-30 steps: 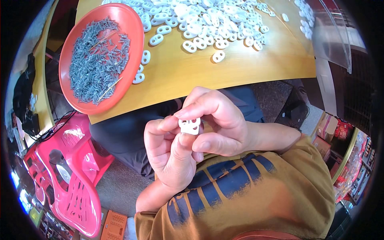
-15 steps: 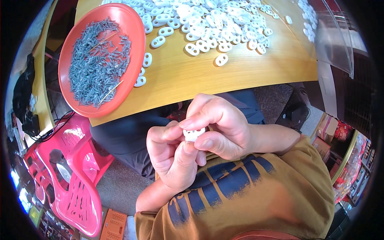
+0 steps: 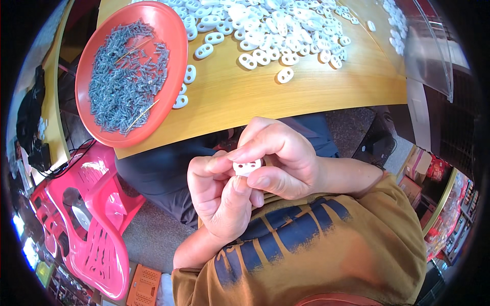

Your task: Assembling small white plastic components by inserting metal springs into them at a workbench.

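Between my fingertips, over my lap, is a small white plastic piece [image 3: 247,167] with holes in its face. My left hand [image 3: 218,194] pinches it from the left and below, thumb on its near edge. From the right, my right hand [image 3: 283,160] closes thumb and fingers on the same piece. Fingers cover part of it, so its full shape is hidden. Past my hands, many loose white two-hole oval pieces [image 3: 285,75] lie piled on the wooden table [image 3: 240,99]. A red oval plate [image 3: 175,51] at the left holds many small metal springs [image 3: 109,86] and two thin sticks.
A pink plastic chair [image 3: 104,255] stands on the floor to my left. An orange crate [image 3: 145,285] is near the lower left. Clear plastic sheeting [image 3: 429,51] hangs at the table's right end. Packed shelves [image 3: 449,219] and boxes [image 3: 416,163] line the right side.
The white piece is tilted slightly, so its holes show more plainly. Both hands keep their grip and have barely moved. The view has shifted a little.
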Demonstrator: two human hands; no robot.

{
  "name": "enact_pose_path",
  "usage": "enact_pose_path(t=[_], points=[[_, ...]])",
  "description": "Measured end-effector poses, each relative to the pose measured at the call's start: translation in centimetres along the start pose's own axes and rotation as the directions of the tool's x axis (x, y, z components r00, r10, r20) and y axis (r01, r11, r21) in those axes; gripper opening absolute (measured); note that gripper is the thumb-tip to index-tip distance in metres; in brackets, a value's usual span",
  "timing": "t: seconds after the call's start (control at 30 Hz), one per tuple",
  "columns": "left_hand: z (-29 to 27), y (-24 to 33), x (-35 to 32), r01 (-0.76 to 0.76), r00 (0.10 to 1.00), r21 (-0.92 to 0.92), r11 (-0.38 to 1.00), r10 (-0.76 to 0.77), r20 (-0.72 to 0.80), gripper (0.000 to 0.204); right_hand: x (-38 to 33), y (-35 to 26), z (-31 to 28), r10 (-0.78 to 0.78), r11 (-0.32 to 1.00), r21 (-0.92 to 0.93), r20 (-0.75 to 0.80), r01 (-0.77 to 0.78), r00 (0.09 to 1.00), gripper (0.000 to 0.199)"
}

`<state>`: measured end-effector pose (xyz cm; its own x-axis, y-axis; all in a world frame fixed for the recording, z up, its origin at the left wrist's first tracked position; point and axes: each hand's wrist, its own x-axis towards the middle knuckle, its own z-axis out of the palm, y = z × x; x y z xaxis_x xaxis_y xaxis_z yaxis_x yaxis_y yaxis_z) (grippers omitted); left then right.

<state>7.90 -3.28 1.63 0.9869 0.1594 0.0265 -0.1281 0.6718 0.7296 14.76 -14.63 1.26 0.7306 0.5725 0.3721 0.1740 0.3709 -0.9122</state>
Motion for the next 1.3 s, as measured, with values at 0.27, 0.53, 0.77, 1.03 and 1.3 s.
enact_pose_path(t=[0.27, 0.53, 0.77, 1.03, 1.3], points=[[0.3, 0.2, 0.2, 0.036, 0.999, -0.010, 0.999, -0.036, -0.008, 0.026, 0.3, -0.6, -0.5, -0.009, 0.999, -0.036, 0.002, 0.009, 1.000, 0.026], [0.4, 0.6, -0.5, 0.188, 0.964, 0.134, 0.973, -0.157, -0.215, 0.029, 2.2, -7.1, -6.5, -0.264, 0.810, -0.520, 0.089, 0.271, 0.960, 0.027], [0.8, -0.1, -0.2, 0.242, 0.964, 0.168, 0.956, -0.217, -0.152, 0.023, 5.5, -18.3, -15.6, -0.833, 0.068, -0.975, -0.172, -0.211, 0.525, 0.014], [1.3, -0.3, 0.2, 0.295, 0.947, 0.190, 0.936, -0.260, -0.189, 0.018, 4.6, -17.8, -16.2, -0.512, -0.295, -0.912, -0.102, -0.286, 0.853, 0.022], [2.0, -0.2, 1.6, 0.274, 0.958, 0.458, 0.846, -0.200, -0.203, 0.016, 0.7, -6.5, -12.4, -0.261, 0.132, -0.990, 0.012, 0.048, 0.965, 0.014]])
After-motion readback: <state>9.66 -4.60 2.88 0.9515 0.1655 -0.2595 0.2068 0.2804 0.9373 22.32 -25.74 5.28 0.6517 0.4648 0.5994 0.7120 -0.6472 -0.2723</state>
